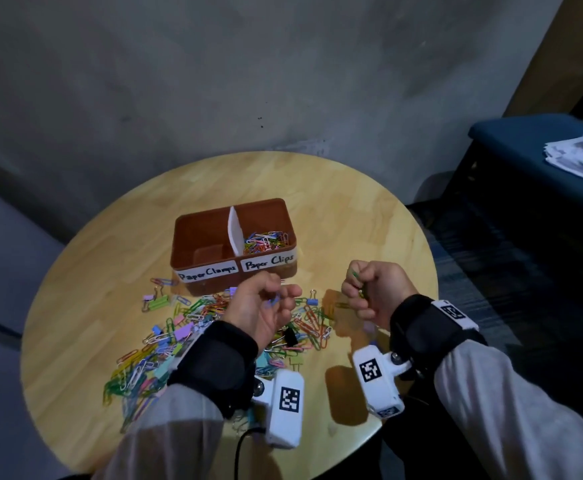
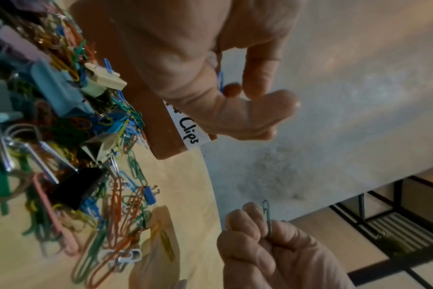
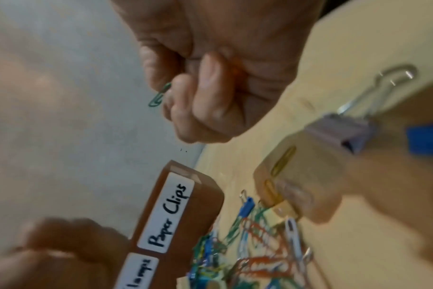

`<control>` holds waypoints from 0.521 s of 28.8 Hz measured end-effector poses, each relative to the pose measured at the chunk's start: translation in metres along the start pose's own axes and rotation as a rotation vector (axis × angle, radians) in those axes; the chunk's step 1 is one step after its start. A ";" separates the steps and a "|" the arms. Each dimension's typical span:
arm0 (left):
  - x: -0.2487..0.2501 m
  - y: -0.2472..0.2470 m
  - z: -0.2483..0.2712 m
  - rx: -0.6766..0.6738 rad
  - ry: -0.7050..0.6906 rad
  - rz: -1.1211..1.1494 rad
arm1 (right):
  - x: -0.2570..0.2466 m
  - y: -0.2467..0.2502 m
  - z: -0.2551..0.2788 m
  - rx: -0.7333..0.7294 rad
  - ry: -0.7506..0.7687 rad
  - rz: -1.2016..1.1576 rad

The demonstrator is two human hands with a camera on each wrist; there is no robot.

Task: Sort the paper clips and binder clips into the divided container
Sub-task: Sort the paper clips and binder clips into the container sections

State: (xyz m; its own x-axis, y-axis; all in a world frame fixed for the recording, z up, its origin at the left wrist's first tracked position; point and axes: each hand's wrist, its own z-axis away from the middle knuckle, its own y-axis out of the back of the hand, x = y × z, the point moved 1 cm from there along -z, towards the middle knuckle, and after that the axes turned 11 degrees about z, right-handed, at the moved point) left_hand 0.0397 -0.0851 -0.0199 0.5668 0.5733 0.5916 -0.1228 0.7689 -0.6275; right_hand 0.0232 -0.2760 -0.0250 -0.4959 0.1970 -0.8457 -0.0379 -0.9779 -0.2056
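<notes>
Head view first: a brown plastic divided container (image 1: 234,237) is seen on a round light-wood table (image 1: 352,209), with handwritten "Paper Clamps" and "Paper Clips" labels on the near wall. Coloured paper clips (image 1: 266,241) are piled in the right compartment only; the left one looks bare. A big mixed heap of paper clips and pastel binder clips (image 1: 179,327) is spread just in front of the box. The left hand (image 1: 266,308) is held over the heap, fingers curled, with something small and blue pinched. The right hand (image 1: 373,292) is fisted around a green paper clip (image 1: 355,274) that sticks out the top. A blue cushioned bench with stacked papers (image 1: 581,157) is parked well off to the right.

Left wrist view: a blue paper clip (image 2: 220,82) is pinched between thumb and fingertips (image 2: 255,82), close to the "Clips" label. Clips in the heap look tangled, so strays could be dragged along and dropped on the table.

Right wrist view: the green clip is squeezed in the closed fist, with more possibly hidden inside, hard to tell. A lilac binder clip (image 3: 344,133) is lying just beside, blurry. Risk-wise, a loose release over the white divider could land clips in the clamps side, and the near wall could be bumped.
</notes>
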 end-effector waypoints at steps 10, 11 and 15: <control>-0.004 -0.005 -0.039 0.152 -0.324 -1.639 | 0.007 0.000 -0.019 -0.035 -0.057 -0.032; -0.004 -0.007 -0.043 0.148 -0.319 -1.731 | 0.006 0.000 -0.022 0.004 -0.081 0.068; -0.007 -0.018 -0.054 0.132 -0.277 -1.927 | -0.005 0.001 -0.026 0.328 -0.001 0.837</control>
State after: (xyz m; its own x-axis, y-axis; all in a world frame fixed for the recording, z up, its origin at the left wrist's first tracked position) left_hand 0.0823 -0.1182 -0.0398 -0.1256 -0.9130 0.3882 0.3468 0.3262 0.8794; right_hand 0.0484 -0.2757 -0.0341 -0.4733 -0.5891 -0.6550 0.0909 -0.7722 0.6288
